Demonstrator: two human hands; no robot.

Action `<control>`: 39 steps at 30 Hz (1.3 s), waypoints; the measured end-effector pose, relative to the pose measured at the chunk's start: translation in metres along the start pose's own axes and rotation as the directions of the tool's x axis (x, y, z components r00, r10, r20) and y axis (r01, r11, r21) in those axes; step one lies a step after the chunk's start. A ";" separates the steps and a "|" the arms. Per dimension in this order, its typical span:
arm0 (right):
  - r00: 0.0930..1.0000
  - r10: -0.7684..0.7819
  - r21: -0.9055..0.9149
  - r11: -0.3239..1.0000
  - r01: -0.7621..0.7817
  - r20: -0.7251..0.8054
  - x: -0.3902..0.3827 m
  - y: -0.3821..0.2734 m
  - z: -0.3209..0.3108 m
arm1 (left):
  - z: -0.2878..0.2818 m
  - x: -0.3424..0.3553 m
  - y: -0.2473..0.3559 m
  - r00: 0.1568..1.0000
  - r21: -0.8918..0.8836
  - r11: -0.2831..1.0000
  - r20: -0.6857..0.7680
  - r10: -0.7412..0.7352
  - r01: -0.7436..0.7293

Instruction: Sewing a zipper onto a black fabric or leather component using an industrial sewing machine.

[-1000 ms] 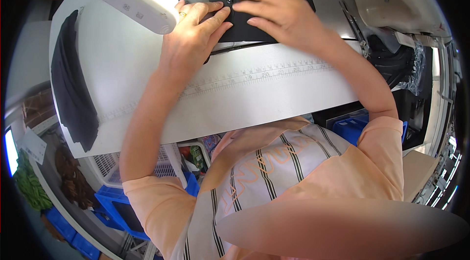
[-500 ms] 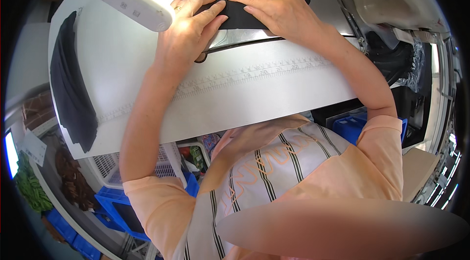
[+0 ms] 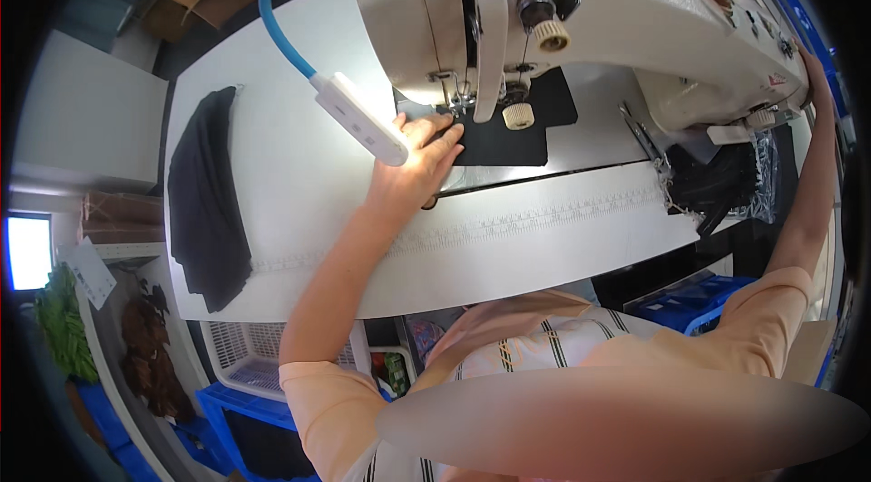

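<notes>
A white sewing machine (image 3: 603,6) stands over the table with a flat piece of black fabric (image 3: 506,145) under its presser foot (image 3: 459,107). My left hand (image 3: 419,151) lies on the fabric's left part, fingers stretched out and their tips close to the foot. At the machine's far right end is my right hand (image 3: 815,74), against the side where a handwheel would sit; its fingers are mostly hidden behind the housing. A white lamp (image 3: 361,119) on a blue flexible neck lights the left hand.
Dark folded fabric (image 3: 209,201) lies at the table's left edge. Scissors-like metal tweezers (image 3: 641,131) and black pieces (image 3: 712,178) in clear plastic are on the right. A printed ruler scale (image 3: 472,233) runs along the front. A white basket (image 3: 245,357) is below the table.
My right hand has left the fabric and reached to the machine's right end. My left hand stays on the fabric near the foot. The view has shifted, showing more of the machine.
</notes>
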State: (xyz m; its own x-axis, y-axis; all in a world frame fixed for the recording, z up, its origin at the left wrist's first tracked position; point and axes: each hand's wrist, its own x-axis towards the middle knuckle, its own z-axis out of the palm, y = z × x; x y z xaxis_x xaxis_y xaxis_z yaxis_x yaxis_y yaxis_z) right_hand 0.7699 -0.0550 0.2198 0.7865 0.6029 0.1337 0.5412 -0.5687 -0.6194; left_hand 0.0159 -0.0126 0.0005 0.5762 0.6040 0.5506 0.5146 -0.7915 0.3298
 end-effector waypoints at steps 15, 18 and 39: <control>0.984 -0.022 0.304 0.950 0.075 -0.174 -0.072 -0.002 0.031 | -0.001 0.001 -0.001 0.999 0.040 0.999 0.028 -0.033 0.032; 0.853 -0.038 0.690 0.570 0.447 -0.520 -0.076 0.078 0.068 | 0.003 0.004 -0.004 1.000 0.038 0.999 0.015 0.003 -0.003; 0.742 -0.097 0.501 0.679 0.536 -0.663 -0.178 0.010 0.079 | 0.000 0.001 -0.004 1.000 0.021 1.000 -0.013 0.010 -0.010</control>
State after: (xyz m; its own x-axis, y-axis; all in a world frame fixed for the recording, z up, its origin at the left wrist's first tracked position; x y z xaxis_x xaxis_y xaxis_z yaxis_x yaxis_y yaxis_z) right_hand 0.6118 -0.1235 0.1284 0.7286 0.1318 0.6721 0.6403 0.2175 -0.7367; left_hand 0.0145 -0.0086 -0.0001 0.5734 0.5947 0.5635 0.5218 -0.7953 0.3084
